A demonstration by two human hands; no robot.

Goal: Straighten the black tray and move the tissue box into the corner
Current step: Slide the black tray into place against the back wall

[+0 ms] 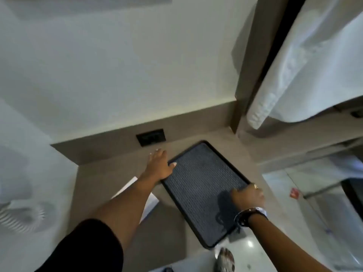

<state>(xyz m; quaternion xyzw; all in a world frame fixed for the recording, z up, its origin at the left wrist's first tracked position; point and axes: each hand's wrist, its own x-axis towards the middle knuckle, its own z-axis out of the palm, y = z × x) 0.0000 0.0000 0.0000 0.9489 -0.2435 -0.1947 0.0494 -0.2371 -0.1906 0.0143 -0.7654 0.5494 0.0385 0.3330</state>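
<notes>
On the grey counter (110, 177), the black tray (204, 193) lay skewed, its long sides running diagonally to the back wall rather than parallel with it. Far corner of tray pointed toward the counter's back right corner, near it but not touching the upstand. Near end overhung or met the counter's front edge; could not tell which. Tray surface showed a textured grey liner inside a raised black rim.

Left hand (160, 165) reached forward, fingers spread flat, thumb hooked over the tray's left rim near its far end. Palm rested on the counter just beside the tray. Right hand (247, 196) was curled closed on the tray's right rim, knuckles up, a ring on one finger and a watch (250, 213) on the wrist.

A black wall outlet (150, 137) sat in the upstand behind the left hand. A white paper (137, 197) lay partly under the left forearm. A white towel (306, 61) hung at upper right.
</notes>
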